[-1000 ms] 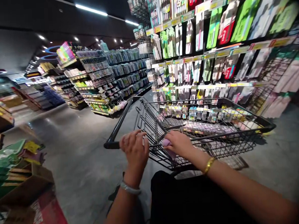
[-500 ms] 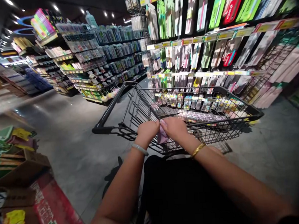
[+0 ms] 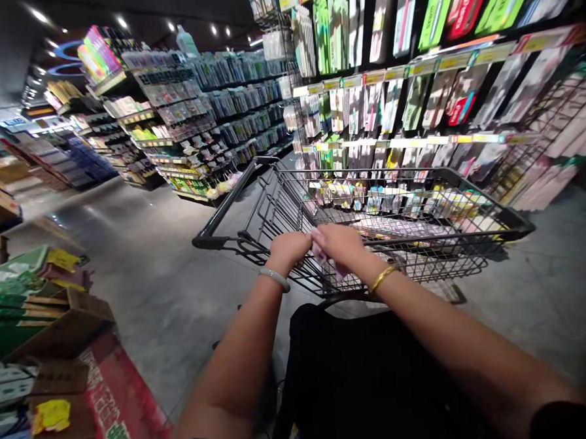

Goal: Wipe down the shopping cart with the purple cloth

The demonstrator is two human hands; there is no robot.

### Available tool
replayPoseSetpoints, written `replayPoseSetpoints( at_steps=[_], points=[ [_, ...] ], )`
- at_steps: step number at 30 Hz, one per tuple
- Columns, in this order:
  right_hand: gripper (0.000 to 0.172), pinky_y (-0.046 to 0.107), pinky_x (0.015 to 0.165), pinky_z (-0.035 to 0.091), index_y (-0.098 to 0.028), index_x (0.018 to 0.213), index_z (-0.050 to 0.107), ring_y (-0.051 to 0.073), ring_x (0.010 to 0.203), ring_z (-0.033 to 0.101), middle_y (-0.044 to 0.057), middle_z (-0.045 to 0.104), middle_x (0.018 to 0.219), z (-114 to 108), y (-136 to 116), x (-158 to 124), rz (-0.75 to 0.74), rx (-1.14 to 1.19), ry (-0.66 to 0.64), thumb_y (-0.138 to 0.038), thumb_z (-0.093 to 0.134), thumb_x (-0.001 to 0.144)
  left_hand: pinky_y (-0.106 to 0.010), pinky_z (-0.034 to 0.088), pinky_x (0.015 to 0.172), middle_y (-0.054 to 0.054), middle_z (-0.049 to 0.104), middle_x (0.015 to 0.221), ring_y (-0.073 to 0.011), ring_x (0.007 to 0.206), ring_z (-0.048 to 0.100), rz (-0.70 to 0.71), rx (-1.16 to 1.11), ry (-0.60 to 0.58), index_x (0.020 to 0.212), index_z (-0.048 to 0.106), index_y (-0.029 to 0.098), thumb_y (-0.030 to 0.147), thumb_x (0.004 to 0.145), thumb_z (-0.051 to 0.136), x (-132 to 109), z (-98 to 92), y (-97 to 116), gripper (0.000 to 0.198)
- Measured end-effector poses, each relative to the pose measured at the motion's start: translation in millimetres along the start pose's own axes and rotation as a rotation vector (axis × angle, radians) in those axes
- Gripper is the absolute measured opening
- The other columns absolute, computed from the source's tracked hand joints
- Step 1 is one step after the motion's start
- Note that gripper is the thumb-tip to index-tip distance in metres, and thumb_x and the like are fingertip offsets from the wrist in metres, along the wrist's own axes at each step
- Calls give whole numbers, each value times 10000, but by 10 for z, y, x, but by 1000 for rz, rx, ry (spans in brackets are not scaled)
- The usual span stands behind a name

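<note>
My left hand [image 3: 291, 251] is closed, its fingertips meeting my right hand at a small crumpled purple cloth [image 3: 319, 252]. Closed round the same cloth is my right hand [image 3: 344, 246], and a loose end hangs below its fingers. Both hands are in front of the near side of a black wire shopping cart [image 3: 423, 262]; whether they touch its rim is hidden. The cart's handle bar [image 3: 224, 213] points to the left. Inside the basket lies a long pale, pinkish package [image 3: 401, 228].
A rack of hanging packaged goods [image 3: 380, 103] stands behind the cart. More stocked shelves [image 3: 170, 121] are at the back left. Cardboard boxes [image 3: 77, 322] with green and yellow goods stand at the near left beside a red printed panel [image 3: 120, 392]. Grey floor [image 3: 174, 298] lies between.
The view has shifted a little, so the cart and shelves sit further right. The cloth is more bunched, with its loose end now under my right hand.
</note>
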State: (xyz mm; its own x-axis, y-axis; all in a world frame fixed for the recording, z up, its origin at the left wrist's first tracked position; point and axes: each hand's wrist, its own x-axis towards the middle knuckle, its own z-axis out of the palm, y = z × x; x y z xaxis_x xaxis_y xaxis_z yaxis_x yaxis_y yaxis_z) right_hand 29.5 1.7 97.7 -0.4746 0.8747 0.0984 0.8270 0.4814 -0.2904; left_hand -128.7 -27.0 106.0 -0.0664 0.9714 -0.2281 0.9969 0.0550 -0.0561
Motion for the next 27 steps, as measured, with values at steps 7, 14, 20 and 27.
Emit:
replayPoseSetpoints(
  at_steps=[7,14,20,27],
  points=[
    [444,293,633,415,-226,1070,643,211,781,640,92,710,960,-34,500,-214,89,-90,78,-532,327,1010,-301,489,768,-80,745,1036,-235,939,683,-63,-47,2,898,749,240,396,945,306,201,0,-153,473],
    [286,309,737,434,-237,1032,665,221,935,612,88,682,1071,114,-1,-104,-79,-6,166,-401,433,998,-315,478,823,-84,734,1135,-249,1068,660,-48,-54,-4,935,741,252,407,923,322,267,-27,-196,447],
    [247,285,706,426,-256,1049,658,198,887,617,58,686,1015,60,170,-132,-133,64,63,-409,475,984,-292,480,727,-99,756,1048,-251,970,689,-90,-64,-18,926,744,230,441,898,311,254,-57,-260,483],
    [292,436,922,465,-236,1155,638,275,1128,538,100,618,1215,-264,749,-99,144,165,573,-272,402,987,-287,462,658,-89,759,925,-233,827,688,-76,-72,-23,802,735,237,411,869,341,272,-38,-267,436]
  ],
)
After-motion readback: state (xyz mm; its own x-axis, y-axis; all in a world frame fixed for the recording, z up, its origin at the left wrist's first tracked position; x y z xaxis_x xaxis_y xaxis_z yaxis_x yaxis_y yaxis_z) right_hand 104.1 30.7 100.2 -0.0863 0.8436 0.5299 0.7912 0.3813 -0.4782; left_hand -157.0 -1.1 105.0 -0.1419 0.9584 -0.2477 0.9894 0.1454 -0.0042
